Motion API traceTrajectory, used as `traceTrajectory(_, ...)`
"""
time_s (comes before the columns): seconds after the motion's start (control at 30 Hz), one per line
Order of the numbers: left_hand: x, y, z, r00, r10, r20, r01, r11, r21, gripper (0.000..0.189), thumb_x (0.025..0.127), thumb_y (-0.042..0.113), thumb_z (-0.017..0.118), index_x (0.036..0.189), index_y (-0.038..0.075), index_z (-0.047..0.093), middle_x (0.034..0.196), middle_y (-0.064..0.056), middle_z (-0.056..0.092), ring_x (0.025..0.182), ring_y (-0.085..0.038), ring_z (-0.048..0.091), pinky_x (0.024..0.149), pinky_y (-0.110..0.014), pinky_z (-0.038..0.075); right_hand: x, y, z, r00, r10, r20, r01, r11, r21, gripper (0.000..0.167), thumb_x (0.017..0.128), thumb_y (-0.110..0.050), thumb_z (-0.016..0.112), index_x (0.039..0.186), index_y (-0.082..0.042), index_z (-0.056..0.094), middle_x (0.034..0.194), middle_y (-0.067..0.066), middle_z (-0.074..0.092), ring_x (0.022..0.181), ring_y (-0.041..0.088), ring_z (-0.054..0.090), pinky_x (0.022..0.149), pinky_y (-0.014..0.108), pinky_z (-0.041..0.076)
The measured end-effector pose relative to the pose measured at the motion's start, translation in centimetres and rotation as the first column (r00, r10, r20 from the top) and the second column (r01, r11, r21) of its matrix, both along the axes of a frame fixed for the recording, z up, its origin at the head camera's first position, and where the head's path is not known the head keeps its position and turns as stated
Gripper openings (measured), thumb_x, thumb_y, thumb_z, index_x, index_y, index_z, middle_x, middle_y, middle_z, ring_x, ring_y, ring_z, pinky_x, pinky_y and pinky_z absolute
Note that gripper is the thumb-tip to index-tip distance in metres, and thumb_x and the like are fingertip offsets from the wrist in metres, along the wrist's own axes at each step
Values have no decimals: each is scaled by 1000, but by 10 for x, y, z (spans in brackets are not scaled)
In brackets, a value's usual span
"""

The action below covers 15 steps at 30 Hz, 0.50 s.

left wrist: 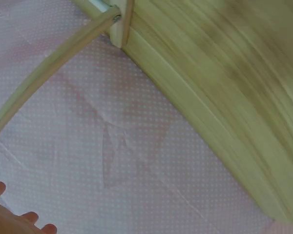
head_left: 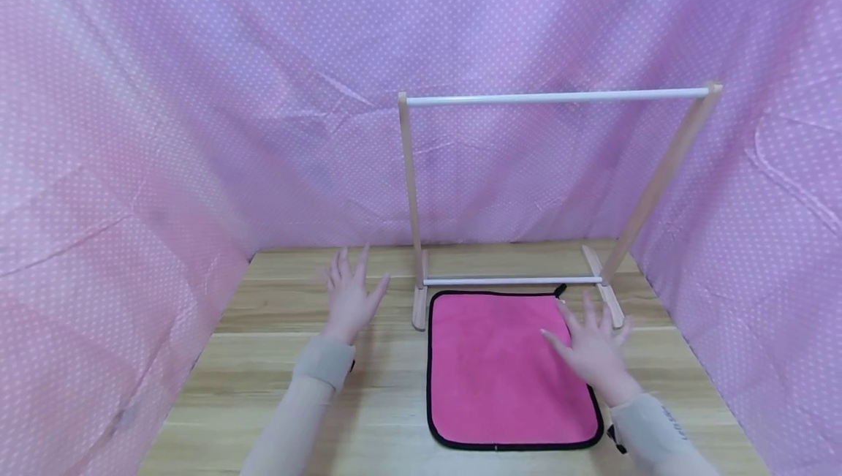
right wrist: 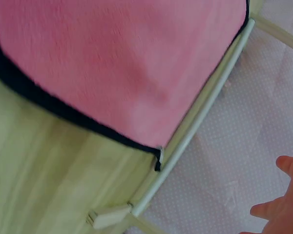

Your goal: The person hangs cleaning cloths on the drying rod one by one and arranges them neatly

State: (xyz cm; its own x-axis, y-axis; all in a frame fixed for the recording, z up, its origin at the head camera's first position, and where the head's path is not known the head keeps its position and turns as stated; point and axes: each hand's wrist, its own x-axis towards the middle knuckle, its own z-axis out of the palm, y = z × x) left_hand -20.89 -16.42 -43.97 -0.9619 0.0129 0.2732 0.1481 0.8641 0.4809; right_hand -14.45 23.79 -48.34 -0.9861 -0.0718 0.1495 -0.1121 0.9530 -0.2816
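Observation:
A pink cloth (head_left: 503, 370) with black edging and a small black loop at its far right corner lies flat on the wooden table. Over its right side hovers my right hand (head_left: 595, 352), fingers spread and holding nothing. My left hand (head_left: 349, 300) is left of the cloth, above the table, its fingers spread too and apart from any object. Behind the cloth stands a wooden rack (head_left: 411, 191) with a white top bar and a white lower bar. In the right wrist view the cloth (right wrist: 117, 68) lies alongside the lower bar (right wrist: 195, 126); only fingertips of each hand show in the wrist views.
Pink-purple dotted curtains (head_left: 316, 96) enclose the back and both sides of the wooden table (head_left: 263, 359). The rack's feet rest near the table's back edge, one on either side of the cloth's far end. Each wrist wears a pale band (head_left: 324, 361).

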Motion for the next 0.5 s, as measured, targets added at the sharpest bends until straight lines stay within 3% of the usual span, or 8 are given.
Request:
traceTrajectory(0.1,-10,5,1,999,-13,47,7,991,132,72,96,47,47,152,16,15,156,-21,2,141,-45,4,112,-67,13,0,-3,-13,1000,6,-13,-6,1000,9,72,88,-59,52,141,-12,42,148,32,21,129,62,18,100,80,0)
traceTrajectory(0.17,-16,7,1,997,-38,67,20,969,248,70,96,45,47,152,18,14,157,-16,3,142,-42,6,112,-64,21,1,-5,-21,1000,19,-18,-19,1000,0,71,87,-57,55,139,-11,45,147,31,23,128,62,21,102,78,5)
traceTrajectory(0.33,-28,16,6,992,-114,48,77,876,477,66,97,39,50,152,23,17,157,-12,6,143,-37,12,113,-60,22,2,-9,-34,997,66,-27,-67,997,-43,68,85,-51,62,137,-9,48,148,32,22,126,60,25,103,74,13)
traceTrajectory(0.5,-41,32,21,990,-140,-34,134,809,572,62,97,29,53,150,20,24,155,-14,15,141,-35,23,115,-56,23,2,-16,-40,995,102,-6,-102,994,-47,71,84,-48,65,140,-10,44,147,34,24,123,60,31,98,75,26)
